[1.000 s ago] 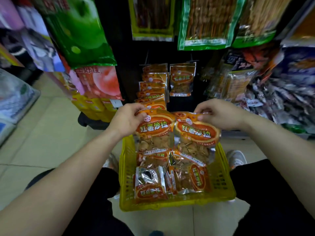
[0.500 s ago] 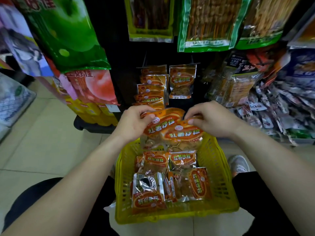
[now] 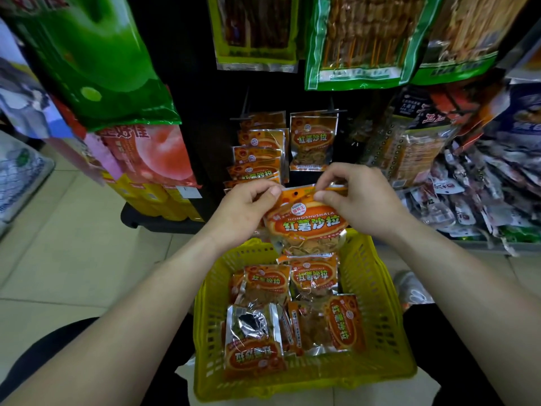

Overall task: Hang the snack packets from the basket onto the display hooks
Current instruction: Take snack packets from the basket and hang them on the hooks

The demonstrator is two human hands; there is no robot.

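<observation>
Both hands hold orange snack packets stacked together above the far end of the yellow basket. My left hand pinches the top left corner, my right hand pinches the top right edge. Several more orange packets lie in the basket, one silver side up. On the black display behind, a left hook carries several hung packets, and a right hook carries one packet.
Large green bags and pink bags hang at the left, skewer snack bags above, and a crowded rack of small packets at the right. A tiled floor lies to the left. The basket sits between my knees.
The two packets, held side by side a second ago, have been brought together into one stack and lifted a little toward the display. My hands moved closer together.
</observation>
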